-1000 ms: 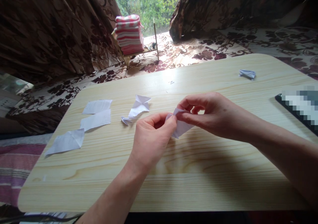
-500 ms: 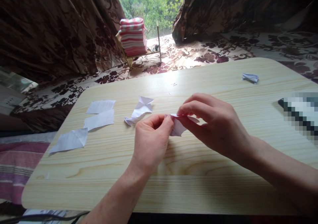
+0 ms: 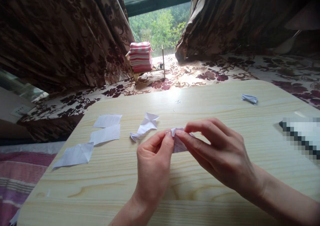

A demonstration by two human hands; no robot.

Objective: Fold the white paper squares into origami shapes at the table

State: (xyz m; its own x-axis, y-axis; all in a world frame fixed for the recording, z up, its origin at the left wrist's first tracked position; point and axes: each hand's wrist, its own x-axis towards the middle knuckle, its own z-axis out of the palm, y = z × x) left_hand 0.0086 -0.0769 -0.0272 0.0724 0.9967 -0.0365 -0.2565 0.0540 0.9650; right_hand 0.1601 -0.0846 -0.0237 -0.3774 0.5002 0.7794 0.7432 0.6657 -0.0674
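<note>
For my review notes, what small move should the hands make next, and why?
Probably crease the small white folded paper along its upper edge with the right hand: its fingertips touch that edge, while the left hand pinches the paper's left end.

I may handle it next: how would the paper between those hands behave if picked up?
The paper looks thin, so probably light and rather floppy. Its folded-looking top edge may be a little stiffer. Being flat-sided, it's unlikely to roll.
</note>
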